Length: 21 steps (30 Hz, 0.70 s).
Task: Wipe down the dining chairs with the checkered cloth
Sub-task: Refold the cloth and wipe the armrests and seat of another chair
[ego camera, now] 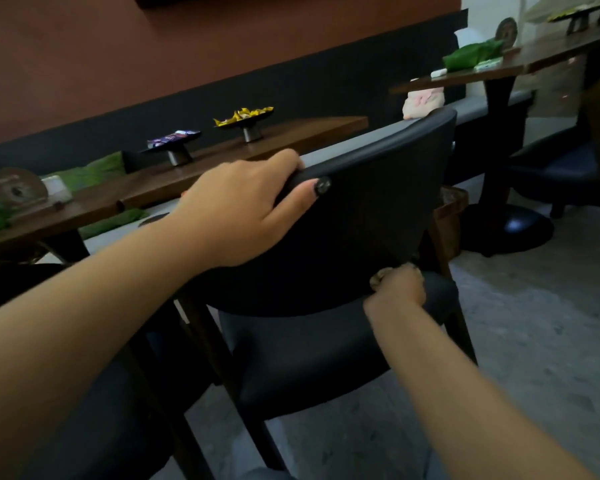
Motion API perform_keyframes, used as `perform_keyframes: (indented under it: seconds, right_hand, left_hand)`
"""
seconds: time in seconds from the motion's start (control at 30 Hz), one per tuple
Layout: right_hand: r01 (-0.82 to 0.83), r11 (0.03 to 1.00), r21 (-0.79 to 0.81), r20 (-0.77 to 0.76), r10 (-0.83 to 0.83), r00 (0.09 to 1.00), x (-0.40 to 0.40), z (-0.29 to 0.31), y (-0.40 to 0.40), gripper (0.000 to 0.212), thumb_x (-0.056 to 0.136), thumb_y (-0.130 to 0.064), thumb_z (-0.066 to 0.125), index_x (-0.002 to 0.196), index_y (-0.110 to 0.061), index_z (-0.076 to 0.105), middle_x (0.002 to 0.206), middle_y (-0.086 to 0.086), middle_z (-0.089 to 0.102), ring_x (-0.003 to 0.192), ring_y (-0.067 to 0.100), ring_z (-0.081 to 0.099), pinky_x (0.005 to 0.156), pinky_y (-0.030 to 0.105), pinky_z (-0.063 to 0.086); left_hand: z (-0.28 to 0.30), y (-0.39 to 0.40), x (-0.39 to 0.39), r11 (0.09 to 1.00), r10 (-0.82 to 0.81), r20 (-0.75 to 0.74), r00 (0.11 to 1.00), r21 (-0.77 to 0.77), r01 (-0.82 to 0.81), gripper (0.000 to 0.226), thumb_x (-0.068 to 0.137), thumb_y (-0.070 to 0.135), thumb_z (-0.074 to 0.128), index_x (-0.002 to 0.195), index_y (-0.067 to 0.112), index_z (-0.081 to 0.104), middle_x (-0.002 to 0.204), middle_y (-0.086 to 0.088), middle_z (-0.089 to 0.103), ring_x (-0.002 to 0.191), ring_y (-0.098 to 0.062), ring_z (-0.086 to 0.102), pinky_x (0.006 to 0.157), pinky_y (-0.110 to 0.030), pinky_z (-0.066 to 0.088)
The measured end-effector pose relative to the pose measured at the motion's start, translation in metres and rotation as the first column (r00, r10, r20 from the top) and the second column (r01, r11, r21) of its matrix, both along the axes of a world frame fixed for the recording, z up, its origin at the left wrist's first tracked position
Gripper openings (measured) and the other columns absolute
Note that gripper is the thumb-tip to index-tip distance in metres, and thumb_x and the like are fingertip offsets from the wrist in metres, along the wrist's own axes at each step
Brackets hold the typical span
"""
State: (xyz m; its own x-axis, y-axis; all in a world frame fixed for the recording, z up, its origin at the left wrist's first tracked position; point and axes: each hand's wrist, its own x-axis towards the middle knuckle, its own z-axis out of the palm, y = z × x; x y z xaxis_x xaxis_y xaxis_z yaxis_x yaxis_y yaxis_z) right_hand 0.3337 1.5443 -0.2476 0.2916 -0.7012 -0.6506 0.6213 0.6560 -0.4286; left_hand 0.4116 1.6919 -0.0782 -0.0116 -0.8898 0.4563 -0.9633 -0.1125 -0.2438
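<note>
A dark padded dining chair stands in front of me, its curved backrest [368,209] facing me and its seat [309,358] below. My left hand [236,209] grips the top edge of the backrest, fingers over the far side and thumb on the near face. My right hand [400,285] is a closed fist pressed against the lower right edge of the backrest. A small pale bunch of cloth [381,278] shows at the thumb side of that fist; its pattern cannot be made out.
A long wooden table [291,133] behind the chair carries two snack stands [245,116] and green packets. A second table [534,60] with a black pedestal base [513,230] and another chair [561,168] stand at right. A further dark chair [94,410] is at lower left.
</note>
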Motion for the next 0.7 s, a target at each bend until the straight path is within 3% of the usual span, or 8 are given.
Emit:
perform_keyframes:
  seconds: [0.13,0.2,0.27,0.33,0.43,0.53,0.6,0.7]
  right_hand:
    - [-0.007,1.0,0.025,0.109,0.004,0.994,0.019,-0.002,0.06,0.026,0.101,-0.015,0.036,0.084,-0.012,0.056,0.087,0.006,0.059,0.059,0.018,0.052,0.042,0.014,0.04]
    - [-0.141,0.99,-0.031,0.082,0.143,0.986,0.024,-0.004,0.083,0.03,0.102,-0.008,0.03,0.1,0.0,0.059,0.105,0.021,0.059,0.074,0.031,0.055,0.069,0.006,0.047]
    - [-0.316,0.946,-0.066,0.198,0.323,0.926,0.016,-0.013,0.103,0.033,0.1,-0.005,0.024,0.098,0.001,0.057,0.096,0.024,0.055,0.076,0.032,0.053,0.11,0.034,0.036]
    - [-0.485,0.86,-0.158,0.215,0.509,0.834,0.009,-0.03,0.116,0.026,0.101,-0.006,0.031,0.103,0.001,0.056,0.091,0.019,0.06,0.082,0.03,0.062,0.102,0.046,0.044]
    - [-0.67,0.59,-0.45,-0.347,0.576,0.74,-0.003,-0.052,0.122,0.02,0.097,-0.011,0.049,0.111,-0.013,0.064,0.096,0.005,0.072,0.087,0.02,0.071,0.081,0.034,0.058]
    - [-0.61,-0.189,-0.769,-0.617,-0.026,0.786,-0.007,-0.048,0.11,0.043,0.094,-0.007,0.048,0.129,-0.031,0.055,0.126,-0.008,0.061,0.114,0.005,0.058,0.101,0.024,0.045]
    - [-0.529,-0.686,-0.5,-0.319,-0.422,0.849,0.003,-0.039,0.095,0.038,0.095,-0.009,0.047,0.131,-0.016,0.057,0.131,0.007,0.058,0.118,0.018,0.057,0.099,0.029,0.047]
    - [-0.429,-0.902,0.054,0.108,-0.422,0.9,0.033,-0.019,0.086,0.029,0.099,-0.009,0.045,0.121,-0.003,0.063,0.127,0.019,0.059,0.125,0.037,0.05,0.103,0.044,0.043]
  left_hand:
    - [-0.004,-0.005,-0.002,0.997,-0.031,0.074,0.997,-0.065,0.036,0.036,0.093,0.062,0.018,0.097,0.034,0.04,0.063,0.016,0.041,0.051,0.002,0.037,0.048,-0.019,0.021]
    - [-0.005,-0.004,0.0,0.997,-0.025,0.049,0.998,-0.073,0.029,0.047,0.093,0.064,0.019,0.106,0.029,0.048,0.067,0.018,0.042,0.054,0.003,0.038,0.05,-0.016,0.023]
    - [-0.006,0.002,0.003,0.998,-0.044,0.009,0.999,-0.049,0.045,0.049,0.096,0.061,0.02,0.118,0.029,0.05,0.077,0.018,0.05,0.061,0.001,0.042,0.054,-0.014,0.027]
    - [-0.007,0.015,0.012,0.994,-0.098,-0.053,0.994,-0.047,0.096,0.043,0.1,0.053,0.027,0.126,0.029,0.05,0.099,0.015,0.06,0.082,-0.003,0.054,0.065,-0.019,0.039]
    - [-0.032,0.049,0.044,0.952,-0.122,-0.185,0.975,-0.299,0.062,0.041,0.101,0.038,0.035,0.13,0.018,0.055,0.126,0.002,0.06,0.116,-0.011,0.054,0.096,-0.029,0.043]
    - [-0.085,0.078,0.072,0.808,-0.038,-0.451,0.892,-0.539,-0.238,0.047,0.1,0.031,0.04,0.142,0.011,0.044,0.151,-0.009,0.036,0.142,-0.017,0.029,0.115,-0.018,0.02]
    - [-0.118,0.082,0.088,0.721,-0.01,-0.777,0.63,-0.442,-0.533,0.058,0.101,0.041,0.041,0.153,0.019,0.026,0.161,-0.008,0.016,0.148,-0.02,0.014,0.113,-0.017,0.011]
    - [-0.155,0.077,0.101,0.744,-0.252,-0.964,-0.091,-0.133,-0.655,0.067,0.097,0.057,0.041,0.154,0.027,0.023,0.157,-0.006,0.033,0.142,-0.025,0.033,0.116,-0.045,0.025]
